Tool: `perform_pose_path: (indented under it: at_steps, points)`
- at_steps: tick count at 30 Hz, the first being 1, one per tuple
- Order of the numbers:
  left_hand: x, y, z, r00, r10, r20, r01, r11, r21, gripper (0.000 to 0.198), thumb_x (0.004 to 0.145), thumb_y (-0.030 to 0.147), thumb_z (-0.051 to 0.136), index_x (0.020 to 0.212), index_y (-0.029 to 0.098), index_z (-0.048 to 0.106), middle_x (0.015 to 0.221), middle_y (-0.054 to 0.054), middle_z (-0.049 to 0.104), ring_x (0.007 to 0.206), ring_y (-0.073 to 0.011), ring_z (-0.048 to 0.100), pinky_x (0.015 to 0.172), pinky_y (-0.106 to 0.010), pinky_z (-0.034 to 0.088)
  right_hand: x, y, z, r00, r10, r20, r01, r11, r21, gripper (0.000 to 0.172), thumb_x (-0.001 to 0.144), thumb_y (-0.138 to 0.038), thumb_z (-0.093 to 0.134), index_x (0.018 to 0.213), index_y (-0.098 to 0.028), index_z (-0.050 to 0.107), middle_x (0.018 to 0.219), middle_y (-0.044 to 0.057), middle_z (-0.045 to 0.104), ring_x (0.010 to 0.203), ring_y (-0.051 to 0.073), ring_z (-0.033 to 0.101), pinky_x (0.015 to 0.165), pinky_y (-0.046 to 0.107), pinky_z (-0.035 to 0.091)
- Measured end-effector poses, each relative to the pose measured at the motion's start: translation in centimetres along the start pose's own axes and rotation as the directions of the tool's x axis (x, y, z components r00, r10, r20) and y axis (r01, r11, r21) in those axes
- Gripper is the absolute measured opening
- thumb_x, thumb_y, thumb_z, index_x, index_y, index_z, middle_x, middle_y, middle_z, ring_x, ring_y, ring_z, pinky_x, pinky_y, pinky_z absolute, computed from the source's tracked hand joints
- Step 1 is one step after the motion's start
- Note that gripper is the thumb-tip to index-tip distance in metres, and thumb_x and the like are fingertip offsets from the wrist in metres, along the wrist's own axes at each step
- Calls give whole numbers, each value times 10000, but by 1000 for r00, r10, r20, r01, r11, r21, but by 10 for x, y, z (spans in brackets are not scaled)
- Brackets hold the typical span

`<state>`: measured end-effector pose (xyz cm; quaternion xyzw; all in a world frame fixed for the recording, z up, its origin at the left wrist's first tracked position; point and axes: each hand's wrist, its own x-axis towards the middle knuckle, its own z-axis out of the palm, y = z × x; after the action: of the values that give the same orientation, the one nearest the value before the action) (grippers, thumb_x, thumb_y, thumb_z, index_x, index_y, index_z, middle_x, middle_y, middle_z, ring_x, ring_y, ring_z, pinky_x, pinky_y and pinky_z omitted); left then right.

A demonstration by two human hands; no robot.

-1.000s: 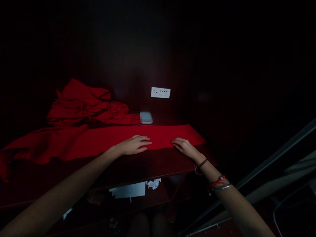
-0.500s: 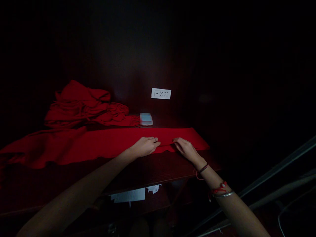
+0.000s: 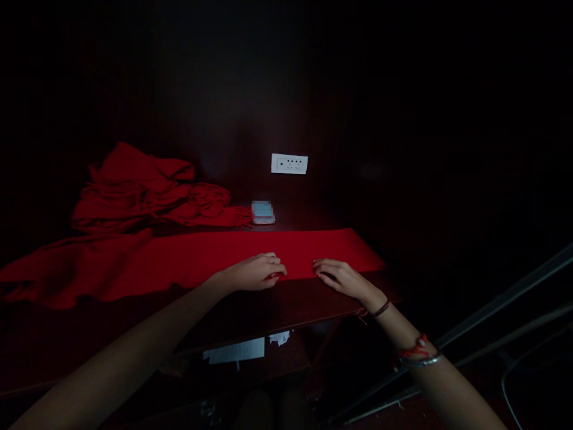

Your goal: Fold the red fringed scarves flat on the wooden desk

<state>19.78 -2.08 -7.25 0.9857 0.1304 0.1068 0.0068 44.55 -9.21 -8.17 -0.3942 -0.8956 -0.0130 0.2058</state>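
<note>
A long red scarf point(image 3: 215, 254) lies in a flat folded strip along the dark tabletop, smooth on the right and rumpled at its left end. My left hand point(image 3: 256, 272) rests on its near edge, fingers bent and the thumb apart from them. At the same edge, farther right, my right hand point(image 3: 339, 277) touches the cloth with loosely curved fingers, its thumb separate. Neither hand shows cloth pinched between the fingers. Behind the strip, to the left, sits a crumpled heap of red cloth point(image 3: 138, 194) with fringed ends.
A small pale-blue object point(image 3: 262, 212), blurred out, lies behind the strip. On the dark back wall is a white socket panel point(image 3: 289, 164). Papers point(image 3: 237, 350) lie on a shelf below the dark wooden tabletop point(image 3: 286, 304). A white cable point(image 3: 505, 388) hangs low at right.
The raised fold between my hands now lies flat. Both hands have come slightly nearer to me, and their fingers have loosened from the cloth. The view has shifted a little.
</note>
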Motion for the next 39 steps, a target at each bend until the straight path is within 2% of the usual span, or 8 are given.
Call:
perform_pose_path:
  at_steps: [6, 11, 15, 22, 27, 30, 35, 39]
  points:
    - [5, 0, 9, 998, -25, -66, 15, 987, -158, 158, 806, 231, 387, 865, 171, 521, 1085, -44, 466, 1014, -119, 418, 887, -223, 303, 0, 3, 3, 1000, 21, -3, -21, 999, -25, 251, 825, -253, 361, 973, -172, 547, 970, 62, 571, 944, 138, 505, 838, 276, 406]
    - [8, 0, 14, 995, -81, -53, 72, 987, -147, 287, 817, 316, 380, 1047, 165, 464, 1086, -50, 491, 1006, -120, 438, 885, -228, 309, 2, 6, 7, 999, 19, -27, -20, 998, -52, 241, 831, -239, 350, 910, -168, 567, 918, 58, 583, 895, 131, 526, 806, 259, 420]
    - [16, 5, 23, 979, -184, -92, 178, 981, -77, 445, 804, 423, 359, 1190, 201, 361, 1245, -49, 379, 1153, -167, 296, 945, -317, 235, 5, 3, 8, 995, 77, -55, -83, 991, -108, 238, 838, -236, 333, 894, -161, 552, 851, 62, 586, 798, 131, 549, 729, 263, 446]
    - [24, 5, 30, 961, -276, -13, 275, 960, -62, 445, 815, 389, 316, 1248, 310, 248, 1300, -4, 310, 1198, -203, 216, 948, -463, 157, 5, -7, 2, 991, 56, -118, -69, 992, -107, 217, 838, -221, 325, 949, -175, 506, 941, 65, 567, 898, 140, 515, 812, 295, 419]
    - [17, 5, 23, 960, -268, 85, 273, 960, -62, 421, 826, 360, 295, 1241, 386, 223, 1328, 28, 246, 1214, -262, 142, 917, -539, 131, 0, -10, -1, 997, -66, 35, 71, 987, -143, 218, 830, -203, 336, 903, -175, 540, 951, 55, 574, 968, 143, 490, 868, 309, 384]
    - [12, 4, 18, 948, -259, 186, 277, 958, -75, 403, 835, 405, 246, 1236, 418, 208, 1356, 53, 155, 1220, -305, 62, 900, -579, 94, -1, -10, -1, 995, -72, 68, 80, 990, -113, 230, 832, -205, 334, 889, -164, 553, 935, 55, 582, 977, 134, 488, 870, 286, 385]
    - [7, 1, 5, 911, -227, 343, 283, 952, -121, 400, 837, 438, 199, 1232, 459, 142, 1365, 90, 18, 1213, -323, -42, 896, -596, 38, -1, -10, -1, 997, -53, 63, 56, 996, -63, 246, 838, -212, 320, 881, -163, 558, 938, 58, 580, 973, 132, 493, 866, 278, 388]
    - [3, 4, -6, 900, -161, 405, 243, 957, -160, 394, 840, 426, 212, 1226, 464, 146, 1356, 119, -14, 1210, -301, -79, 917, -569, 2, 0, -5, 1, 998, -39, 58, 41, 999, -33, 241, 838, -211, 319, 876, -166, 552, 967, 62, 567, 958, 135, 500, 839, 278, 401]
